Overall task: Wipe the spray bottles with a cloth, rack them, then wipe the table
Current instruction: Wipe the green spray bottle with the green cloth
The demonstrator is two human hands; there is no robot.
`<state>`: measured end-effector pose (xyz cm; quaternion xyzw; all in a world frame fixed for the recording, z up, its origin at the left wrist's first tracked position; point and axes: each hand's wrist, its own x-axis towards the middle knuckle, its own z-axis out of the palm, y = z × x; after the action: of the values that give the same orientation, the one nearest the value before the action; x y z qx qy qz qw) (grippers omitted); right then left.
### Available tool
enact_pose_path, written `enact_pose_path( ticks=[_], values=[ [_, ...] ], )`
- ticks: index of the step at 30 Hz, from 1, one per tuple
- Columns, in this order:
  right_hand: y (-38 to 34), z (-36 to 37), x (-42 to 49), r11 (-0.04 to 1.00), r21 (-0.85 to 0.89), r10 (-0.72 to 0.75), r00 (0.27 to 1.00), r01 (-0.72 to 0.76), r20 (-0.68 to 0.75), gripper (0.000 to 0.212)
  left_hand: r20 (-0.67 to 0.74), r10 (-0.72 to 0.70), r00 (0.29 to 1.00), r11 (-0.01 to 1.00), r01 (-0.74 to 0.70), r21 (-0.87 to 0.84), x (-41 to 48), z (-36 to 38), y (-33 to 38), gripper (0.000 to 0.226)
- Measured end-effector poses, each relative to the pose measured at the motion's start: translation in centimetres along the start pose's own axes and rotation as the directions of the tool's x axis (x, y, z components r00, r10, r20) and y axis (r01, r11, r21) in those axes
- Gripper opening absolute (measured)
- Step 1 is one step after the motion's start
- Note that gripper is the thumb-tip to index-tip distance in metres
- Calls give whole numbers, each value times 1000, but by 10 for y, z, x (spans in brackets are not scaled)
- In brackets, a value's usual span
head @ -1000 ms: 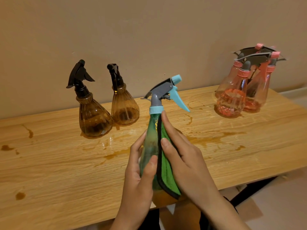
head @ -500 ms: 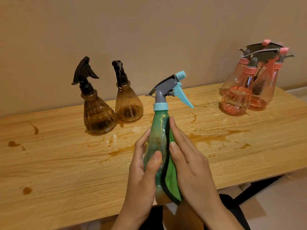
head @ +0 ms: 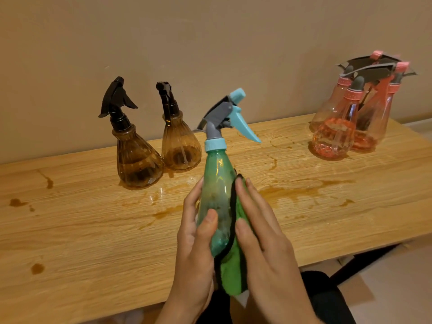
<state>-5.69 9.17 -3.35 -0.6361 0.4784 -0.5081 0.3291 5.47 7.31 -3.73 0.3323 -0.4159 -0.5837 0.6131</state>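
Note:
A green spray bottle (head: 217, 183) with a grey and light-blue trigger head is held upright above the table's near edge. My left hand (head: 195, 249) grips its lower body, thumb across the front. My right hand (head: 261, 232) presses a green cloth with a black hem (head: 233, 265) against the bottle's right side, fingers laid flat over it. Two brown bottles with black triggers (head: 138, 164) (head: 180, 146) stand at the back left. A cluster of pink bottles (head: 336, 134) stands at the back right on the wooden table (head: 93, 230).
Brown liquid stains and wet patches (head: 292, 190) spread over the middle of the tabletop, with small drops (head: 37, 268) at the left. A plain wall runs behind the table. A dark table leg (head: 364, 260) and pale floor show at the lower right.
My right hand has slid the cloth down the bottle's side, from near the neck toward the lower body. The left hand keeps its grip on the bottle.

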Motion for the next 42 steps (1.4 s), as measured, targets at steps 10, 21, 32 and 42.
enact_pose_path(
  ticks=[10, 21, 32, 42],
  values=[
    [6, 2, 5, 999, 1, -42, 998, 42, 51, 47, -79, 120, 990, 989, -113, 97, -2, -1, -6, 51],
    [2, -21, 29, 999, -11, -39, 999, 39, 19, 52, 116, 38, 992, 968, -66, 244, -3, 2, -5, 52],
    [11, 6, -11, 996, -81, -31, 1000, 31, -1, 50, -55, 81, 995, 995, -77, 61, -1, 0, -1, 53],
    [5, -11, 9, 991, -91, -99, 995, 99, 12, 51, 43, 64, 997, 984, -70, 163, -2, 2, -3, 48]
  ],
)
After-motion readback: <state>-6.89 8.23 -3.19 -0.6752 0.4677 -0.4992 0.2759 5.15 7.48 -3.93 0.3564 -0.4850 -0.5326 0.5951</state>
